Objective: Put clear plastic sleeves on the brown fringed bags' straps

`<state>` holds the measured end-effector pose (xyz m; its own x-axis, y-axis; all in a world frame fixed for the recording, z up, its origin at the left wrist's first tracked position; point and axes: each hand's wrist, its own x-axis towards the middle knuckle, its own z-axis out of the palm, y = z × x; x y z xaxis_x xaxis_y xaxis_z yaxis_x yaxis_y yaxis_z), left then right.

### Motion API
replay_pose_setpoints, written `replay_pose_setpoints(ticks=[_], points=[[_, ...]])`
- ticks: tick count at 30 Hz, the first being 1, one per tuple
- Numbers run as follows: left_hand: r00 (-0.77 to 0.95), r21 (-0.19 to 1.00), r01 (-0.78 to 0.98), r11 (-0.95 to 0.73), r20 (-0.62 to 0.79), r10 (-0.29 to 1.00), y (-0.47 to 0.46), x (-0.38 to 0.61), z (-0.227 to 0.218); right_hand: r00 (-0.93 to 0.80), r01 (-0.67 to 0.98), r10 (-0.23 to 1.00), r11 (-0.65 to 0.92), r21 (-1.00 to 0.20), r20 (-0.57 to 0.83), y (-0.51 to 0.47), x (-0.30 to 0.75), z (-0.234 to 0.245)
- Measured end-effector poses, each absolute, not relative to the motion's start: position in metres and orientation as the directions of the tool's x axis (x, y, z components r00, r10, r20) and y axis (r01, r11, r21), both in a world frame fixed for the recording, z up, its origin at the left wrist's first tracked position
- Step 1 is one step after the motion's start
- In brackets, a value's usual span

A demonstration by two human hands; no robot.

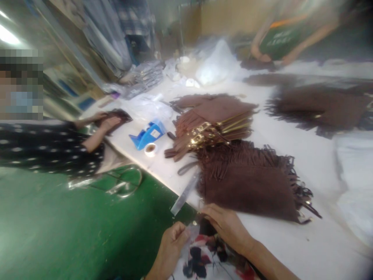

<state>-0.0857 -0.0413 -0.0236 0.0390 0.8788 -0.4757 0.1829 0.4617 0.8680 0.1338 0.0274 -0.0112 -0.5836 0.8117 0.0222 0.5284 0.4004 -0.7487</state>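
Note:
My left hand (171,241) is at the bottom edge, fingers curled and pinched on a small piece of clear plastic film (190,232). My right hand (225,225) lies just right of it, fingers bent, touching the same film at the near corner of a brown fringed suede bag (247,182). A clear plastic strip (185,194) juts off the table edge close to both hands. The picture is blurred by motion.
A stack of brown fringed bags with gold clasps (214,124) sits behind. A blue tape dispenser (148,134) and tape roll (150,149) lie left. More brown bags (320,105) are at right. A person in a dotted sleeve (43,147) works at left; another stands far back.

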Motion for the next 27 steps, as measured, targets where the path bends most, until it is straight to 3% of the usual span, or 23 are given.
replay_pose_setpoints(ticks=[18, 27], points=[[0.133, 0.810, 0.008, 0.586, -0.582, 0.802, -0.037, -0.085, -0.013, -0.643, 0.566, 0.763, 0.537, -0.625, 0.074, 0.027, 0.134, -0.009], [0.158, 0.687, -0.134, 0.714, -0.697, 0.700, -0.038, -0.078, -0.017, -0.685, 0.571, 0.721, 0.616, -0.543, 0.099, 0.025, 0.139, -0.014]])
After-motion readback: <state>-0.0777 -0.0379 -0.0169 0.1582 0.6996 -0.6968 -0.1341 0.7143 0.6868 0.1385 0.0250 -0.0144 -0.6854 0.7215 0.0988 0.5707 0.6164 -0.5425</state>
